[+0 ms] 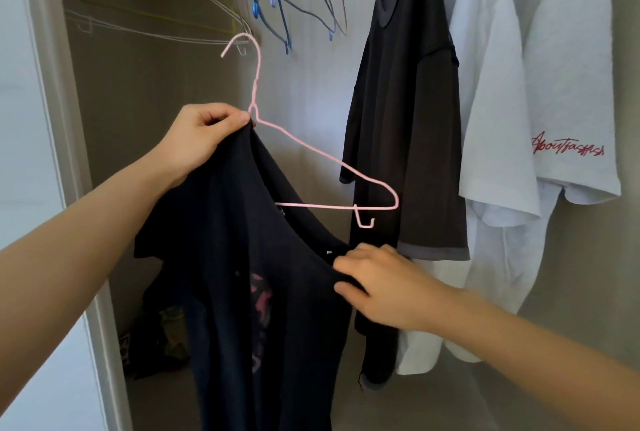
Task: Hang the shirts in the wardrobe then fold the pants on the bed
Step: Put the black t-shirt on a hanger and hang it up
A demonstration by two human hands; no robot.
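Observation:
A dark navy shirt (242, 257) with a pink print on its chest hangs half on a pink wire hanger (325, 157) in front of the open wardrobe. My left hand (201, 136) pinches the shirt's collar together with the hanger at the base of its neck. The hanger's left arm is inside the shirt; its right arm and small hook stick out bare. My right hand (384, 287) grips the other side of the collar, lower right. No pants or bed are in view.
On the rail at the right hang a black shirt (405, 119) and two white shirts (540, 101), one with red lettering. Several bare wire hangers, blue (273, 11) and white (149, 5), hang at the upper left. Dark items lie on the wardrobe floor (162, 337).

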